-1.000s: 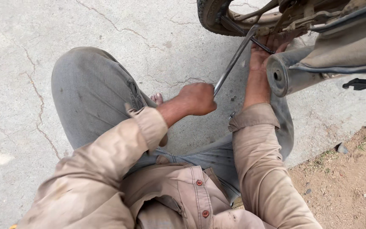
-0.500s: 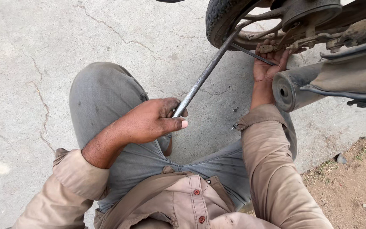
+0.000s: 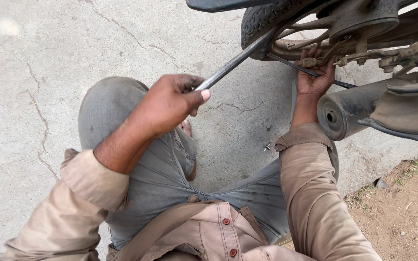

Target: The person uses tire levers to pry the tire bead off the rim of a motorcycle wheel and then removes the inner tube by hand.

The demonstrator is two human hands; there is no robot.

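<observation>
Your left hand (image 3: 168, 104) clamps the long steel bar (image 3: 233, 63), levering at the rear wheel (image 3: 262, 24); your right hand (image 3: 315, 79) seemingly pinches a small fitting beyond—steady it.

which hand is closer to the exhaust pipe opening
Right. The right hand reaches up just left of the exhaust pipe. The left hand grips a long metal bar, farther left.

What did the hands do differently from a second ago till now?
The left hand slid its grip up the long metal bar, away from the knee, and raised it toward the wheel. The right hand stayed at the wheel hub, above the exhaust pipe. Nothing was let go.
</observation>
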